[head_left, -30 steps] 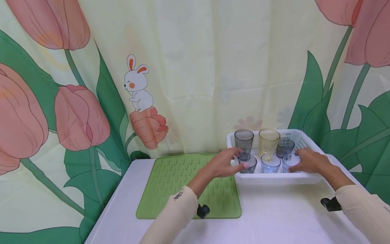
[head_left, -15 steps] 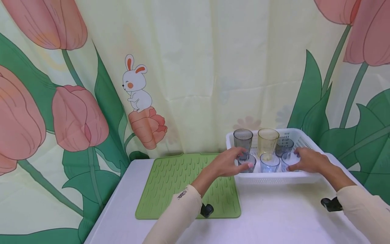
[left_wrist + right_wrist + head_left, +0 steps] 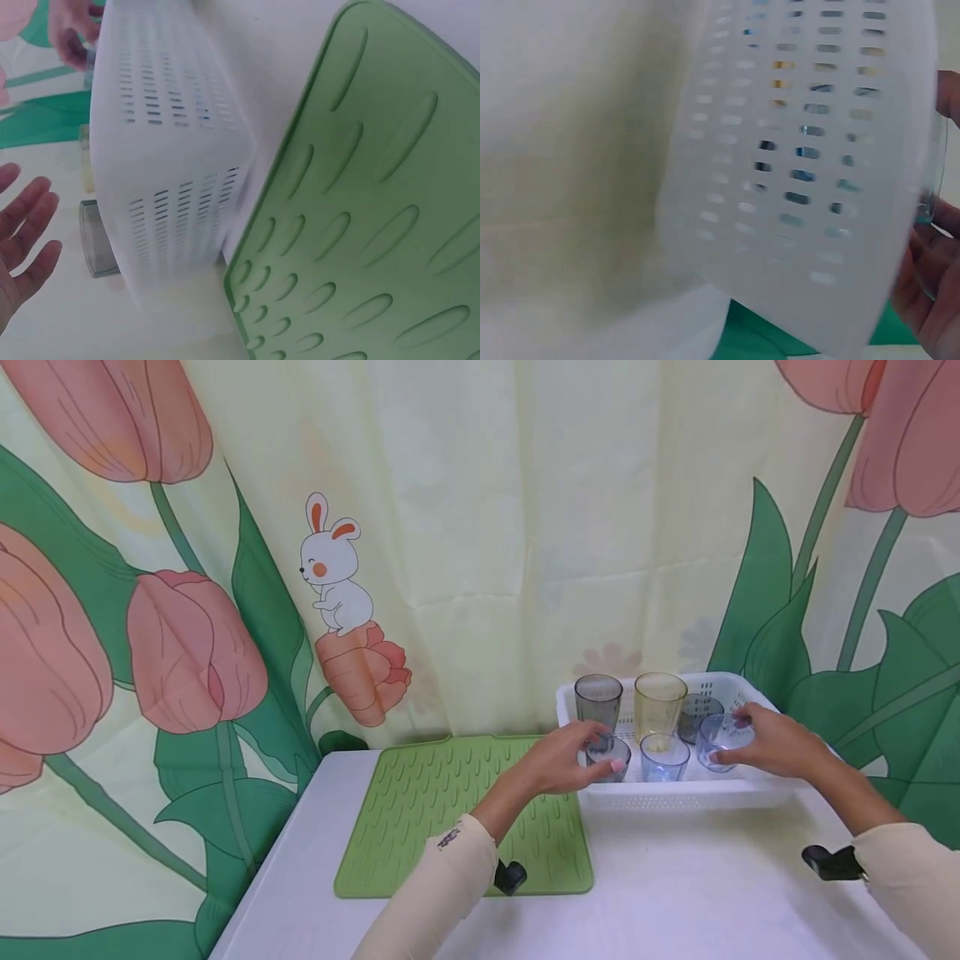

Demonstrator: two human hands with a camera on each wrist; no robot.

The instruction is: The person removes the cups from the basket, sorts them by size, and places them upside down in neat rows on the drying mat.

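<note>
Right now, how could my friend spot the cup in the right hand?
Find the white basket right of the green mat. At its front row's right end, the right hand grips a short, see-through bluish glass. Unlike the similar glass on its left, this one is held.

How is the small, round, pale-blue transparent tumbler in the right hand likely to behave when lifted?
The tumbler looks glassy, so it's probably stiff and breakable. Its shiny surface may slip in the right hand. Being round, it could roll if tipped.
</note>
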